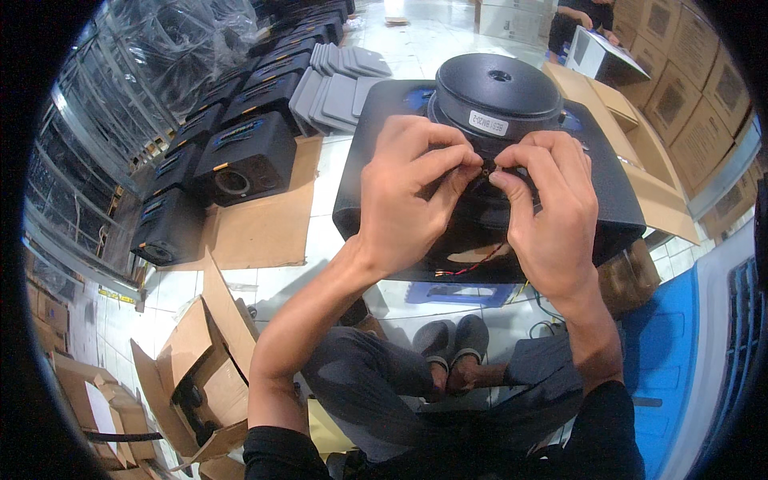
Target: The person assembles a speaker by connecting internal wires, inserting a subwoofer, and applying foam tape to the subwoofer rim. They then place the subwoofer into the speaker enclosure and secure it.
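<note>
A round black speaker driver (500, 90), magnet side up with a white label on its side, rests on a black speaker cabinet (612, 172) in front of me. My left hand (412, 188) and my right hand (552, 204) meet at the driver's near side, below the label. Each has thumb and forefinger pinched close together around a small spot at its terminals. What the fingertips hold is too small and covered to make out. Below them, a thin red and black wire (480, 262) with bare ends hangs over the cabinet's near side.
Rows of black speaker cabinets (248, 164) stand at the left, beside stacked grey panels (332, 96). Open cardboard boxes (192, 376) lie at lower left. At right are a blue plastic surface (660, 360) and stacked cartons (688, 96). Another person (580, 20) handles a white-sided box at the far right.
</note>
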`<state>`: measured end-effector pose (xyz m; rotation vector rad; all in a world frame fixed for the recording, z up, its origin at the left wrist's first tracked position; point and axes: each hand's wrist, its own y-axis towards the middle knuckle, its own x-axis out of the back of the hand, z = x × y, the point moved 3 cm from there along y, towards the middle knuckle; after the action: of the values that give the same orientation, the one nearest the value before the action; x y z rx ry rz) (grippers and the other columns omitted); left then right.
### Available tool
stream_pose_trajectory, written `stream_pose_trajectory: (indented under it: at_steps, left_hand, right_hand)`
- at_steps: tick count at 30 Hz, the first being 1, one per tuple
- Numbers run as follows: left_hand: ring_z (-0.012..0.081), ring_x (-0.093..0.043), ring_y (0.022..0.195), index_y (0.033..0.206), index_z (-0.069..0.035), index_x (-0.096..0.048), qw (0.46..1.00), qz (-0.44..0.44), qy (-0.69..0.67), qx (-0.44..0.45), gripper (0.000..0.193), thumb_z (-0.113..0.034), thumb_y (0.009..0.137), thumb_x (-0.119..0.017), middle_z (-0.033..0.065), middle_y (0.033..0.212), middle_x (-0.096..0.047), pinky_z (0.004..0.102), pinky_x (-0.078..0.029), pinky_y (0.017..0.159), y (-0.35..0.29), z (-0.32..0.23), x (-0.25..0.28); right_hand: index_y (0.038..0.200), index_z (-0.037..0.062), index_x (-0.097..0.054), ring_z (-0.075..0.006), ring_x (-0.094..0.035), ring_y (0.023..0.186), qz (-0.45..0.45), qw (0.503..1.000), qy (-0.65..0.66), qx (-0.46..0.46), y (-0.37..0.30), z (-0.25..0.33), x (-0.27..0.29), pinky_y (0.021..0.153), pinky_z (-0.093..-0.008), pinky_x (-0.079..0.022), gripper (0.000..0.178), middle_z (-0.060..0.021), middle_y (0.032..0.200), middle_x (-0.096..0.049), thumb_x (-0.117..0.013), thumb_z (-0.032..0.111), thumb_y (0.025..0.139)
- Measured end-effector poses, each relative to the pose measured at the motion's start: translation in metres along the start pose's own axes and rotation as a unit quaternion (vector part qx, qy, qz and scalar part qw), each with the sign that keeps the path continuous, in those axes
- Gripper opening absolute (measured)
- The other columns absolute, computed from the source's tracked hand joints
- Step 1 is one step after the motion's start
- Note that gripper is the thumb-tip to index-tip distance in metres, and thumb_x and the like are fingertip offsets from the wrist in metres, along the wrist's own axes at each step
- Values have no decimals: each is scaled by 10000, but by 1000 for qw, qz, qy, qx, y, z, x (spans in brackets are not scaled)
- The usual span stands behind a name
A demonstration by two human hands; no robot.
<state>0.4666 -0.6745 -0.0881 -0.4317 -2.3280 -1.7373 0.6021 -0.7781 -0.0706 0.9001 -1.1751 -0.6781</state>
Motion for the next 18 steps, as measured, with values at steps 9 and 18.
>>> stream_pose_trajectory:
  at_steps: [9, 18]
  left_hand:
    - [262, -618, 1017, 1061, -54, -759, 999, 23, -15, 36, 326, 9, 747, -818, 86, 1050, -685, 361, -493, 887, -8, 0, 2]
    - [279, -632, 1001, 1118, -68, -760, 1000, 7, 3, -21, 435, 14, 696, -826, 99, 1070, -677, 365, -510, 877, -10, 1, -2]
  right_hand:
    - [995, -32, -744, -251, -596, 841, -37, 994, -59, 82, -13, 1, -4, 769, -399, -475, 288, -81, 969, -632, -799, 26, 719]
    - [927, -21, -705, -274, -605, 827, -63, 989, -87, 104, -9, 3, -8, 748, -409, -474, 253, -93, 913, -626, -791, 14, 692]
